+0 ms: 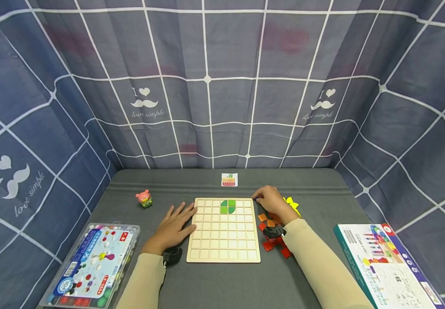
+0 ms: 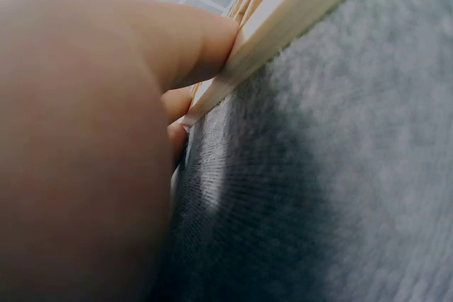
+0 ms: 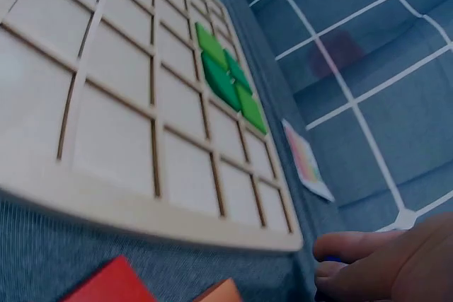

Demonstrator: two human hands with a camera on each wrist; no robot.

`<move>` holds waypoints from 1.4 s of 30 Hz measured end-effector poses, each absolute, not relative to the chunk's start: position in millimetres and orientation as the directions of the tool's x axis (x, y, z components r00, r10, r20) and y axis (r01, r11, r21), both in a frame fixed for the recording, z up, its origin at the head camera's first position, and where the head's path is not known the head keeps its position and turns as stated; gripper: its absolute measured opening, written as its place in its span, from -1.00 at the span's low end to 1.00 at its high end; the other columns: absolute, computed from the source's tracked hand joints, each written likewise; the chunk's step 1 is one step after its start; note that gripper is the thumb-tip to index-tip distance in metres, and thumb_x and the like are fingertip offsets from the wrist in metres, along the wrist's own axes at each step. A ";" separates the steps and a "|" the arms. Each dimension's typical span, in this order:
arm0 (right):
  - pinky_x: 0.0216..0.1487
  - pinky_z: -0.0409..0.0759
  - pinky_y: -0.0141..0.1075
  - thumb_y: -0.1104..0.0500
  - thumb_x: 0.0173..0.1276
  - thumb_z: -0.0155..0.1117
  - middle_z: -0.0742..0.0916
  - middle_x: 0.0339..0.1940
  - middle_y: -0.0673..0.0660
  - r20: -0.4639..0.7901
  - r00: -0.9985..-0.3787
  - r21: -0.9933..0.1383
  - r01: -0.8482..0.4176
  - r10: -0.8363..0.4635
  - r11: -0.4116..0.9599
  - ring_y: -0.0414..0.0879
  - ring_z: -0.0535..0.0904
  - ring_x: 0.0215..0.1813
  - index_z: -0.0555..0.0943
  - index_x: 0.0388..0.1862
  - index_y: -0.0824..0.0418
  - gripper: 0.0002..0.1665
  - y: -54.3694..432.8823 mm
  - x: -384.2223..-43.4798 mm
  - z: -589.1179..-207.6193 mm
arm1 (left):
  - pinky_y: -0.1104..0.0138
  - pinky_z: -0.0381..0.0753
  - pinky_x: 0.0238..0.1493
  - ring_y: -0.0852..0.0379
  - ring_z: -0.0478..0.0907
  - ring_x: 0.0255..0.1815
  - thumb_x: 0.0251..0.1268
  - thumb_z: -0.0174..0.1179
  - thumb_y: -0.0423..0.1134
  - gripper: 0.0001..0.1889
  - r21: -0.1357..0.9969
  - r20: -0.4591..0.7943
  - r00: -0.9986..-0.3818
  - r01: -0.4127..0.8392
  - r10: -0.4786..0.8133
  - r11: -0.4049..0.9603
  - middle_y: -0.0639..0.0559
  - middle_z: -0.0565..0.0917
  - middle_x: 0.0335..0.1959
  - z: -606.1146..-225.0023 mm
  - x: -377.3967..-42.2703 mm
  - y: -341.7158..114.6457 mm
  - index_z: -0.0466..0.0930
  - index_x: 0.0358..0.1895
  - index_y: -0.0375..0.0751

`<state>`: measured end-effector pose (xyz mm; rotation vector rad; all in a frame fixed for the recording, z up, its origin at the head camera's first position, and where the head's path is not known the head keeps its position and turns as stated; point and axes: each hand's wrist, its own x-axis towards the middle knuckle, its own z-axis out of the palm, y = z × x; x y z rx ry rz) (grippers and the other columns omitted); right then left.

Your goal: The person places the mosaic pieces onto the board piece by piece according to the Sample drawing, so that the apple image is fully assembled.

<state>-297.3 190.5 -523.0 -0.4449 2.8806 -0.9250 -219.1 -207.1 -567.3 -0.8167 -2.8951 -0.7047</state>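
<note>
A pale wooden grid board (image 1: 222, 240) lies flat on the table, with green tiles (image 1: 228, 207) in its upper cells, some square and some with a rounded corner. My left hand (image 1: 174, 227) lies with spread fingers along the board's left edge; thumb and fingertips touch the rim in the left wrist view. My right hand (image 1: 271, 201) is at the board's upper right corner. Its fingers are bent together, and a sliver of a small blue piece (image 3: 334, 259) shows between them; the rest is hidden. Orange tiles (image 1: 262, 217) and red tiles (image 1: 270, 243) lie under and beside my right wrist.
Yellow pieces (image 1: 292, 204) lie behind the right forearm. A small pattern card (image 1: 229, 180) lies beyond the board, and a pink-headed figurine (image 1: 144, 198) stands at left. A clear plastic case (image 1: 91, 262) sits front left, a boxed set (image 1: 388, 266) front right. Checked curtains (image 1: 226, 103) surround the table.
</note>
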 end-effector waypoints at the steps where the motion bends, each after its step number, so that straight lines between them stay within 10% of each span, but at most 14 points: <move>1: 0.02 0.68 -0.02 0.33 0.54 0.32 0.77 -0.05 0.13 0.018 -0.956 -0.587 -0.247 -0.292 0.771 0.11 0.66 0.04 0.83 0.01 0.18 -0.78 189.5 -297.1 -521.6 | -0.25 -0.22 0.60 -0.27 0.05 0.65 0.62 0.11 0.12 -0.31 0.416 0.176 -0.858 0.510 0.483 0.753 -0.09 0.25 0.65 -567.8 -219.0 -207.1 0.32 0.65 -0.11; 17: -0.35 0.68 -0.24 0.26 0.41 0.47 0.74 -0.41 -0.06 0.099 -0.950 -0.726 -0.272 -0.295 0.632 -0.10 0.68 -0.41 0.81 -0.26 0.19 -0.96 142.8 -287.3 -511.8 | -0.24 -0.23 0.60 -0.25 0.05 0.66 0.62 0.11 0.12 -0.31 0.407 0.170 -0.859 0.507 0.483 0.760 -0.08 0.25 0.65 -565.4 -218.2 -207.9 0.31 0.65 -0.12; 31: -0.22 0.68 -0.22 0.19 0.41 0.51 0.75 -0.39 -0.14 0.126 -0.933 -0.748 -0.312 -0.336 0.586 -0.22 0.63 -0.31 0.83 -0.27 0.16 -0.93 86.9 -270.6 -522.8 | -0.17 -0.28 0.63 -0.13 -0.04 0.69 0.63 0.04 0.19 -0.29 0.397 0.108 -0.871 0.480 0.480 0.782 0.01 0.18 0.68 -567.2 -220.3 -206.8 0.24 0.68 -0.02; 37: 0.37 0.47 0.06 0.15 0.41 0.52 0.74 -0.43 -0.20 0.137 -0.914 -0.706 -0.360 -0.381 0.610 -0.29 0.62 -0.34 0.83 -0.26 0.12 -0.93 75.4 -269.5 -533.4 | -0.18 -0.28 0.62 -0.14 -0.03 0.69 0.62 0.07 0.18 -0.29 0.406 0.114 -0.870 0.481 0.479 0.777 0.01 0.18 0.68 -565.4 -220.0 -206.3 0.25 0.68 -0.04; 42: 0.01 0.68 -0.15 0.17 0.40 0.53 0.75 -0.39 -0.18 0.148 -0.910 -0.692 -0.375 -0.388 0.616 -0.28 0.63 -0.31 0.83 -0.29 0.10 -0.95 69.2 -268.2 -539.3 | -0.16 -0.29 0.63 -0.13 -0.04 0.69 0.63 0.05 0.19 -0.28 0.398 0.103 -0.873 0.475 0.476 0.785 0.01 0.17 0.68 -565.6 -220.2 -206.7 0.24 0.68 -0.02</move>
